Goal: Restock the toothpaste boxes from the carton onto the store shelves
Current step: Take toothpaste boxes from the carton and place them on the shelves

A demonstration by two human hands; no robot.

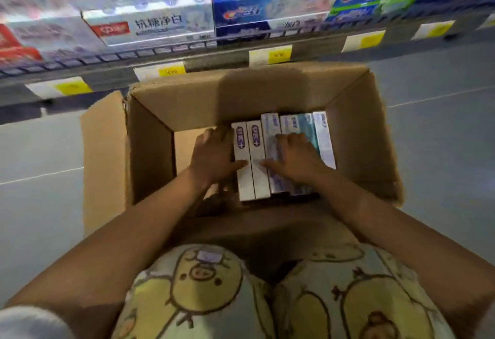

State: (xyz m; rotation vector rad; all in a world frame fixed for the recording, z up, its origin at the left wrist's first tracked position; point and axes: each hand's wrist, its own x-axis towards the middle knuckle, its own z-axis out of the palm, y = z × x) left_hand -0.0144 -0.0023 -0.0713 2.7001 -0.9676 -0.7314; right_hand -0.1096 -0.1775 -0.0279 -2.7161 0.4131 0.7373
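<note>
Reaching into the carton [150, 151] for toothpaste boxes [253, 161]

Left hand [214, 155] and right hand [292, 156] lie flat and open on the boxes, gripping nothing; best to pinch one bundle squarely.

Carton [150, 151]: brown corrugated cardboard, matt, rough and frayed at the torn flap edges. Toothpaste boxes [250, 167] inside: printed card, smooth, faint sheen. Shelf boxes [150, 27]: glossy card, some foil-like, catching the light. Shelf [214, 62] edge: grey, smooth, apparently metal or plastic, cannot tell which. Price tags [270, 54]: white and yellow paper, matt. Floor [40, 156]: grey, smooth, dull sheen. Trousers [203, 293]: soft printed cloth, matt. Hands [214, 156] bare.
</note>
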